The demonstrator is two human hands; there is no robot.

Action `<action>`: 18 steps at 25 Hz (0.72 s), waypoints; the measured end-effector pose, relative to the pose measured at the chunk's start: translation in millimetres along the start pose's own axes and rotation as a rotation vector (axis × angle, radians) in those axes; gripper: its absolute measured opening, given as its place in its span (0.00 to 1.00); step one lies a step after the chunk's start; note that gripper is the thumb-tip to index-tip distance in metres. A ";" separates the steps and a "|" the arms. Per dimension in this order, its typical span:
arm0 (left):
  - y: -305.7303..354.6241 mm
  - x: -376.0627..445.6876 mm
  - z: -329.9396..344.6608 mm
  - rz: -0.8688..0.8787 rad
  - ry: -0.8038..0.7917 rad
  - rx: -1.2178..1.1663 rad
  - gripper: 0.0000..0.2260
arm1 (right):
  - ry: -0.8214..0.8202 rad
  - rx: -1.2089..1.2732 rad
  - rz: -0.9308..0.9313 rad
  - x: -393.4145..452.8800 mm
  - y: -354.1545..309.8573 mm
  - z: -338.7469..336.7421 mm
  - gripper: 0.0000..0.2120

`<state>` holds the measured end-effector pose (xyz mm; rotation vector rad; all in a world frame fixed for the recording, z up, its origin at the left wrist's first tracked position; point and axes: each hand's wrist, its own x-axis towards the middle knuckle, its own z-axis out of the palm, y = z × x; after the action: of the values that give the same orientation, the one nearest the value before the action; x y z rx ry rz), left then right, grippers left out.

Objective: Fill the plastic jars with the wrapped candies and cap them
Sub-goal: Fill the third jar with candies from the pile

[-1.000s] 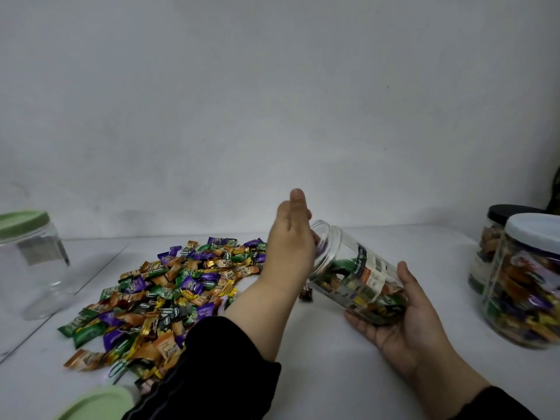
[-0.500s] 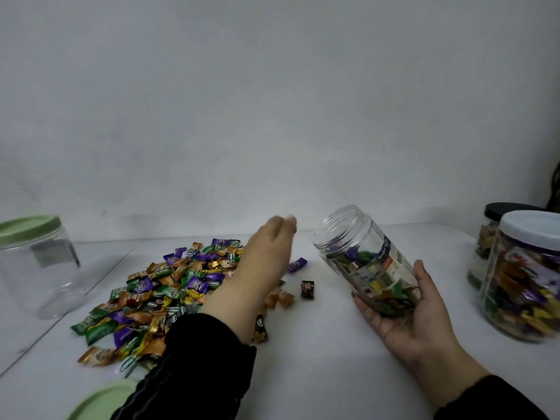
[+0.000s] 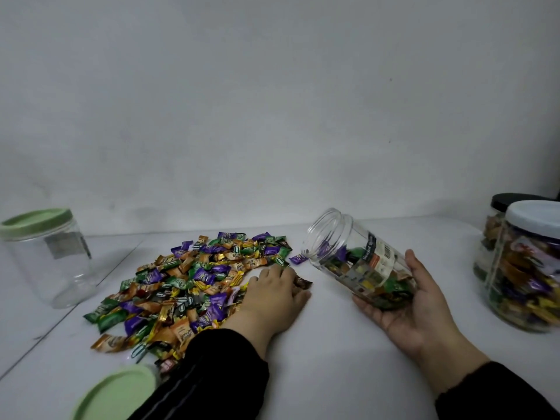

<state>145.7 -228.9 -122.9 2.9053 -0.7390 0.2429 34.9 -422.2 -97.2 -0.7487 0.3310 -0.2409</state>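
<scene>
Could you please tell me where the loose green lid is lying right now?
The loose green lid lies at the bottom left of the head view, on the table's near edge, just below the candy pile and beside the left sleeve.

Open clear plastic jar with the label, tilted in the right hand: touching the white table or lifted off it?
Apart. The head view shows the open clear plastic jar cradled in the right hand, tilted above the white table, with only the hand beneath it.

- white table, kinda glossy, a seam line cutting across its left side
- plain grey-white wall behind it, few tiny dark specks
- something dark at the far right edge, can't tell what
</scene>
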 end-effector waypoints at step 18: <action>5.2 12.8 -81.5 -0.768 0.562 -2.029 0.14 | -0.045 -0.145 0.006 -0.2 4.3 3.7 0.24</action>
<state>144.4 -225.6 -40.3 0.8757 0.2909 0.0671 36.6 -416.8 -97.6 -0.8945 0.3108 -0.1955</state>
